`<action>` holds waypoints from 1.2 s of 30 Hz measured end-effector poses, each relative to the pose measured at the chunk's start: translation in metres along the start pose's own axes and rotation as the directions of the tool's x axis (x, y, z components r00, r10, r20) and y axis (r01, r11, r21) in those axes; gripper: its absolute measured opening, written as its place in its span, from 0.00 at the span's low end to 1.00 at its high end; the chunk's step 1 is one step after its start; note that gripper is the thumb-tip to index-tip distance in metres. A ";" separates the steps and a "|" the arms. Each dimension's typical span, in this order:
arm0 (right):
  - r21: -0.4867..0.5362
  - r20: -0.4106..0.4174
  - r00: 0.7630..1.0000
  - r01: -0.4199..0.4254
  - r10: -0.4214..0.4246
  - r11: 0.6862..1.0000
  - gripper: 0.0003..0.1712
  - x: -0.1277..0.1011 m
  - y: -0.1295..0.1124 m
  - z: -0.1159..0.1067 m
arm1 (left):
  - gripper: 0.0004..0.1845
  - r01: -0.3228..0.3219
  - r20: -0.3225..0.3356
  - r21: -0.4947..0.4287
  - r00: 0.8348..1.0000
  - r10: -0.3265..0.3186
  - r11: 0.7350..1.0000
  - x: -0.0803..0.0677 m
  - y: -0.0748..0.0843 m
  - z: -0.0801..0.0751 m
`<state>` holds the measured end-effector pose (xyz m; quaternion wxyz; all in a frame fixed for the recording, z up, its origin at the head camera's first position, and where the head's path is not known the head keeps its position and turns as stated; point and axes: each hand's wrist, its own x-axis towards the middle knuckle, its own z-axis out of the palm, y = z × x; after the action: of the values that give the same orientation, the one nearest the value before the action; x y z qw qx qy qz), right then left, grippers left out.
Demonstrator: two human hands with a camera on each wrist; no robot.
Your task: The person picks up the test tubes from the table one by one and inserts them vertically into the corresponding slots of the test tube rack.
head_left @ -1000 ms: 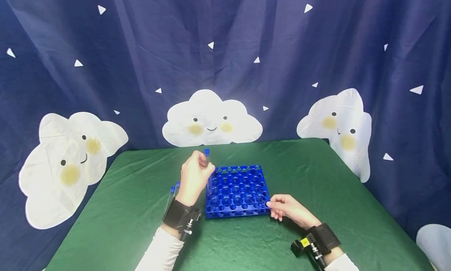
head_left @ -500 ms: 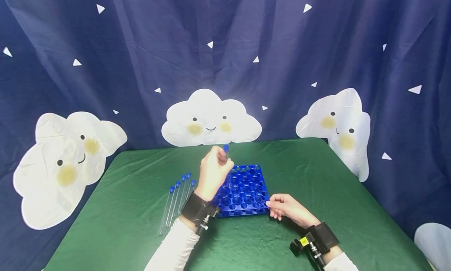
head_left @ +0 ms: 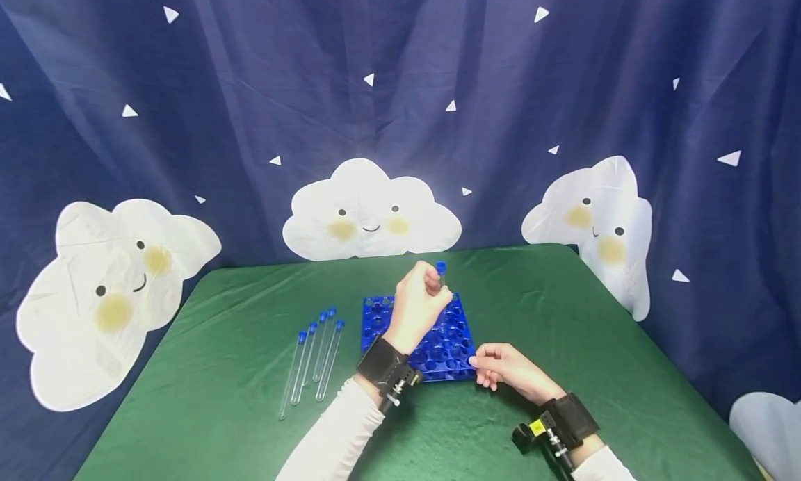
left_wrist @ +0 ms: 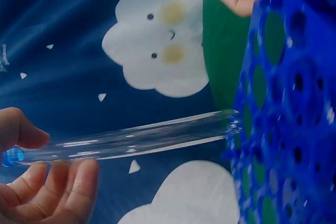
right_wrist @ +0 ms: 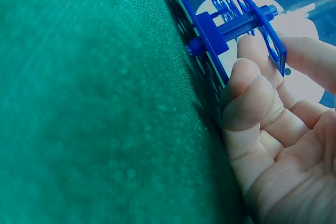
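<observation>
A dark blue curtain (head_left: 250, 119) printed with white triangles and smiling clouds hangs behind a table covered in green cloth (head_left: 563, 342). Near the middle of the cloth sits a blue test tube rack (head_left: 453, 338), a square grid of round holes in more than one size. The left hand (head_left: 421, 306) is raised over the far part of the rack, its fingers curled and its thumb pressed in, pinching a clear test tube (left_wrist: 136, 140) near its blue cap (head_left: 441, 266); the left wrist view shows the tube's rounded bottom end right at the rack's top plate, at the edge of a hole, though whether it has entered cannot be told. The right hand (head_left: 503, 370) rests on the cloth at the rack's near right corner, fingers curled together, with the fingertips (right_wrist: 252, 72) and thumb gripping the rack's edge. To the left of the rack, well apart from both hands, four more capped tubes (head_left: 313, 359) lie side by side on the cloth, their blue caps pointing toward the curtain. Each wrist wears a black strap (head_left: 378, 361) carrying a small camera mount.
</observation>
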<state>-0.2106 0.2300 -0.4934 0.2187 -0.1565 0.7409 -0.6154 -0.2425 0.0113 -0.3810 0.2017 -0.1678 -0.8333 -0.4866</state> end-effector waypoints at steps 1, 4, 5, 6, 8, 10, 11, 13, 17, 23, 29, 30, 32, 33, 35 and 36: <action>-0.001 -0.001 1.000 0.002 -0.002 1.000 0.16 0.000 0.000 0.000 | 0.10 -0.007 0.003 -0.006 1.000 0.007 1.000 0.000 0.000 0.003; -0.005 -0.002 1.000 0.006 -0.006 1.000 0.15 0.001 0.000 0.000 | 0.10 -0.018 0.003 -0.033 1.000 0.019 0.999 0.000 -0.001 0.013; -0.006 -0.002 1.000 0.007 -0.007 1.000 0.15 0.001 0.000 0.000 | 0.10 -0.021 0.002 -0.043 1.000 0.021 0.999 0.000 -0.002 0.015; -0.007 -0.001 1.000 0.008 -0.008 1.000 0.15 0.001 0.000 0.000 | 0.10 -0.023 0.000 -0.051 1.000 0.023 0.998 0.000 -0.002 0.018; -0.007 0.003 1.000 0.011 -0.011 1.000 0.14 0.002 0.000 0.000 | 0.10 -0.024 -0.007 -0.073 1.000 0.023 0.997 0.001 -0.003 0.022; -0.006 0.007 1.000 0.011 -0.011 1.000 0.13 0.002 0.000 0.000 | 0.10 -0.025 -0.008 -0.091 1.000 0.024 0.996 0.001 -0.003 0.025; -0.004 0.008 1.000 0.010 -0.010 1.000 0.13 0.002 0.000 0.000 | 0.10 -0.024 -0.007 -0.096 1.000 0.023 0.995 0.001 -0.004 0.026; 0.001 0.010 1.000 0.010 -0.010 1.000 0.13 0.002 0.001 0.000 | 0.10 -0.030 -0.003 -0.106 1.000 0.030 0.994 0.001 -0.004 0.029; 0.009 0.011 1.000 0.012 -0.012 1.000 0.13 0.001 0.001 0.000 | 0.10 -0.034 0.020 -0.109 0.999 0.036 0.994 0.002 -0.007 0.034; 0.010 0.013 1.000 0.014 -0.014 1.000 0.13 0.001 0.003 0.000 | 0.10 -0.043 0.039 -0.068 0.998 0.046 0.997 0.001 -0.014 0.041; 0.013 0.011 1.000 0.016 -0.016 1.000 0.15 0.001 0.005 0.000 | 0.10 -0.031 0.063 -0.038 0.997 0.034 0.999 -0.002 -0.019 0.045; 0.013 0.011 1.000 0.017 -0.017 1.000 0.15 0.001 0.005 0.000 | 0.10 -0.027 0.068 -0.037 0.997 0.029 0.999 -0.002 -0.019 0.045; 0.016 0.013 1.000 0.017 -0.018 1.000 0.15 0.001 0.005 -0.001 | 0.10 -0.028 0.073 -0.037 0.997 0.031 0.999 -0.003 -0.019 0.046; 0.019 0.014 1.000 0.018 -0.018 1.000 0.15 0.001 0.005 -0.001 | 0.10 -0.029 0.074 -0.037 0.997 0.032 0.999 -0.003 -0.020 0.046; 0.024 0.016 1.000 0.017 -0.018 1.000 0.15 0.001 0.004 -0.001 | 0.10 -0.035 0.075 -0.033 0.996 0.038 0.999 -0.003 -0.020 0.048; 0.026 0.018 1.000 0.017 -0.017 1.000 0.15 0.000 0.004 -0.001 | 0.10 -0.042 0.074 -0.032 0.996 0.044 0.999 -0.003 -0.021 0.048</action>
<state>-0.2116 0.2318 -0.4970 0.2220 -0.1654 0.7296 -0.6253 -0.2577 0.0435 -0.4194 0.1783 -0.2066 -0.8291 -0.4880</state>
